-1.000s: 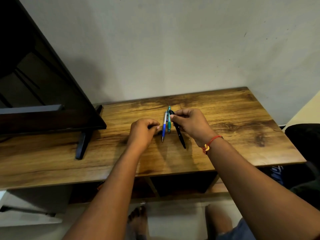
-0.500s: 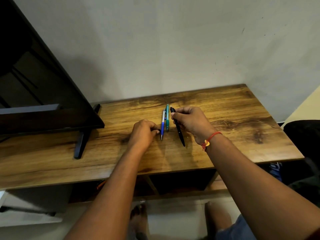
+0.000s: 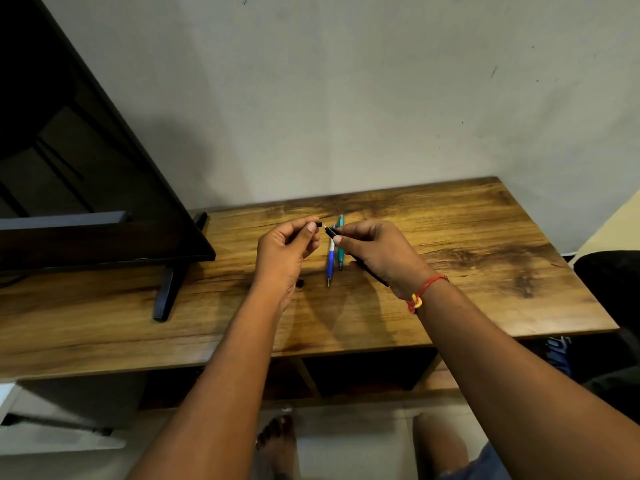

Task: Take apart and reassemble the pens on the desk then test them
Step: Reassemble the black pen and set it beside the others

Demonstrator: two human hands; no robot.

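Above the wooden desk [image 3: 467, 258], my right hand [image 3: 379, 252] grips a black pen [image 3: 331, 232], whose tip end pokes out toward the left; its far end shows near my wrist. My left hand [image 3: 285, 252] pinches a small black pen part [image 3: 319, 224] between thumb and forefinger, a short gap away from the pen's tip. A blue-and-white pen [image 3: 330, 261] and a teal pen [image 3: 340, 244] lie side by side on the desk between my hands. A small dark piece [image 3: 300, 283] lies on the desk by my left wrist.
A dark TV [image 3: 69, 174] on black feet [image 3: 168, 292] stands at the desk's left. A grey wall runs behind the desk. Open shelves sit under the desk top, and a dark chair [image 3: 609, 299] is at the right edge. My bare feet show below.
Both hands have risen off the desk. My right hand lifted the black pen, and my left hand now holds a small black part apart from the pen's tip.
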